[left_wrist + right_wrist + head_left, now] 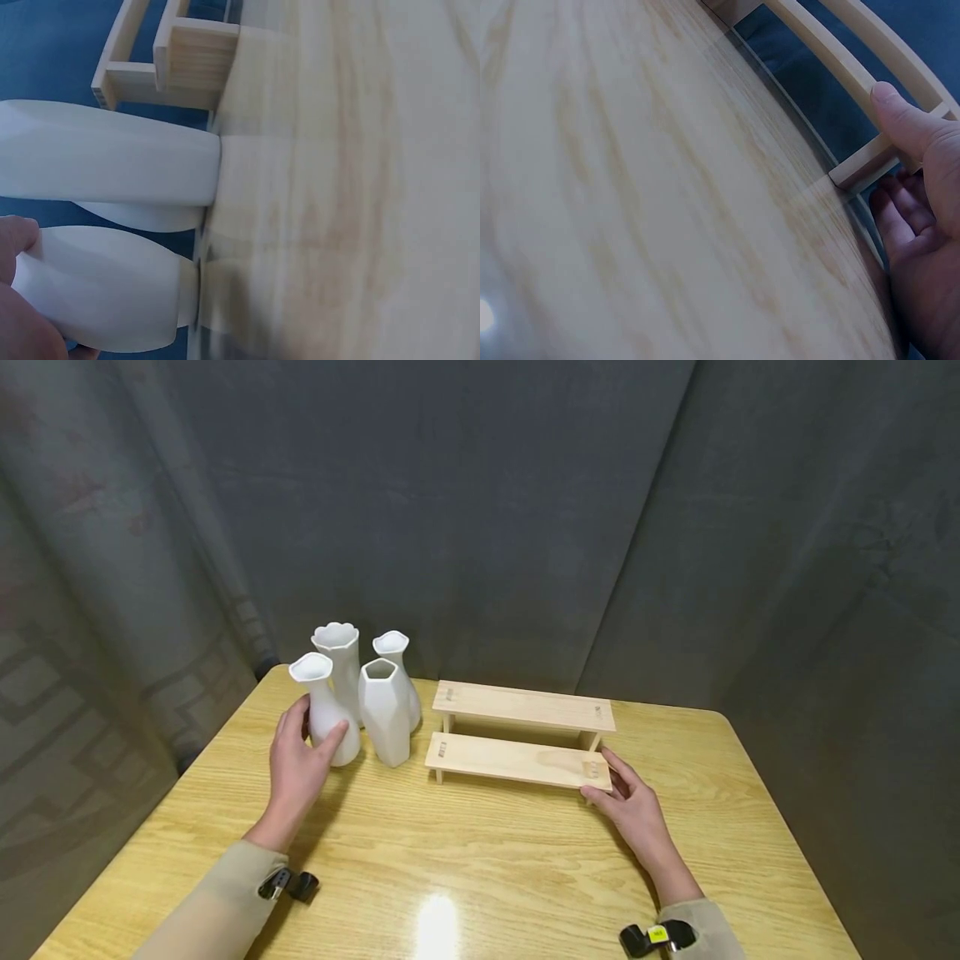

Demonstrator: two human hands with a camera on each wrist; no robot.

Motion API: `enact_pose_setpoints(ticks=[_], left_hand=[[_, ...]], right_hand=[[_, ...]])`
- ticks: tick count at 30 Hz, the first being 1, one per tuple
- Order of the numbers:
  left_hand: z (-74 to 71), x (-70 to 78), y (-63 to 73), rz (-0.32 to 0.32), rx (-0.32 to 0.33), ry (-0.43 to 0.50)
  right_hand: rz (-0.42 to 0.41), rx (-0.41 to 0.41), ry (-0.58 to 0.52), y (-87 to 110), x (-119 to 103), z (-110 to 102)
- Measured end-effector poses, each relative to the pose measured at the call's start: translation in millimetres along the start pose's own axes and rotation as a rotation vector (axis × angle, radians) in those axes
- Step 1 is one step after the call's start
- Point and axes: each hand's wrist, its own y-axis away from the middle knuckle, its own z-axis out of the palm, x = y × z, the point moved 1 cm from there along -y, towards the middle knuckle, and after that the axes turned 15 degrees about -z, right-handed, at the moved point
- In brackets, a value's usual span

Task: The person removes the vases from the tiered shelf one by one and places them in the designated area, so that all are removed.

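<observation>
In the head view my left hand [300,768] grips a white vase [324,714] with a narrow neck and flared rim, thumb on its right side. The left wrist view shows that vase [112,289] upright at the tabletop, part of the hand cut off by the frame. My right hand [633,806] holds the right end of a two-step wooden stand [517,760]. Its thumb lies along the lower board's front edge. From the right wrist view, the other fingers [904,214] curl by the stand's end leg [866,161].
Close to the held vase stand a faceted white vase [386,718], a scalloped-rim vase [341,656] and another flared vase [392,645]. All are on the wood-grain table [480,860]. A grey curtain [450,527] hangs behind the table's back edge.
</observation>
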Motion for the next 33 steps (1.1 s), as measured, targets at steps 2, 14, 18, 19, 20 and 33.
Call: enact_pose_setpoints(ticks=[2,14,18,19,20,33], left_hand=[[1.7,-2.5,-1.9,-0.014,-0.006,0.000],[7.5,-10.2,-6.7,-0.043,-0.036,0.005],[8.1,-10.6,-7.3,-0.048,-0.044,-0.001],[8.1,-10.7,-7.3,-0.050,-0.049,-0.002],[8.2,-10.7,-7.1,-0.053,-0.054,-0.002],[7.3,-11.2,-7.0,-0.081,-0.088,-0.003]], right_hand=[[0.000,0.001,-0.002,-0.3,-0.6,-0.1],[0.001,0.002,-0.011,-0.1,-0.9,-0.1],[-0.001,-0.002,-0.008,-0.1,-0.7,0.0],[-0.001,-0.002,-0.008,0.0,-0.7,0.1],[-0.001,-0.003,-0.007,0.1,-0.6,0.2],[0.005,-0.001,0.000,1.3,-1.9,-0.7]])
